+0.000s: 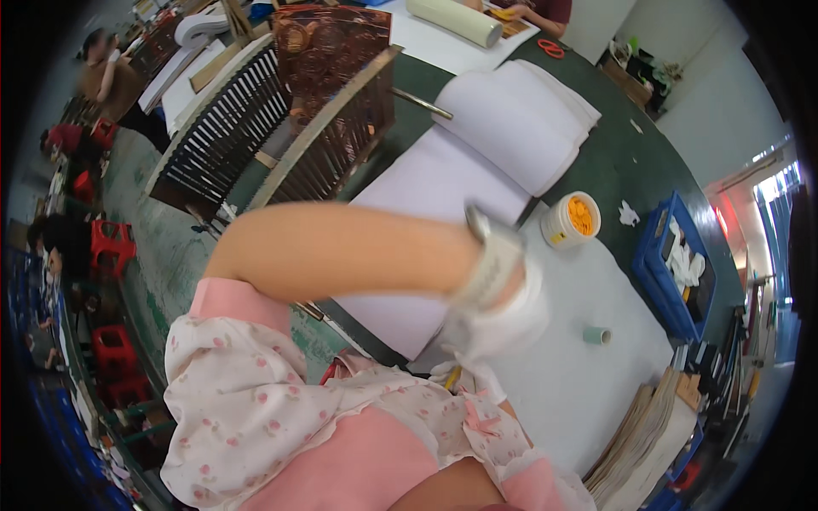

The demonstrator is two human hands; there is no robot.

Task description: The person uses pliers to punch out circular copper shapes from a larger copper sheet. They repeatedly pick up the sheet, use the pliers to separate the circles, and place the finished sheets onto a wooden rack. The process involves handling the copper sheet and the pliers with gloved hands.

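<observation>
My left forearm reaches across the middle of the view, a pale-banded watch (494,264) on its wrist. My left hand (511,319), in a white glove, is smeared by motion and its fingers cannot be made out. It is over the pale grey table covering (562,366), beside a long white sheet (443,179). Close to my body is my right hand (477,381), also gloved in white. Its fingers are closed around a thin yellow thing (452,378), mostly hidden. The sheet's far end curls over in thick, loose layers (520,119).
A white tub (562,226) of orange pieces and a blue crate (665,272) stand to the right. A short green tube (596,335) lies nearer. Stacked boards (639,434) fill the lower right. Slatted curved racks (332,128) stand left. Red scissors (551,48) lie far off, near another person.
</observation>
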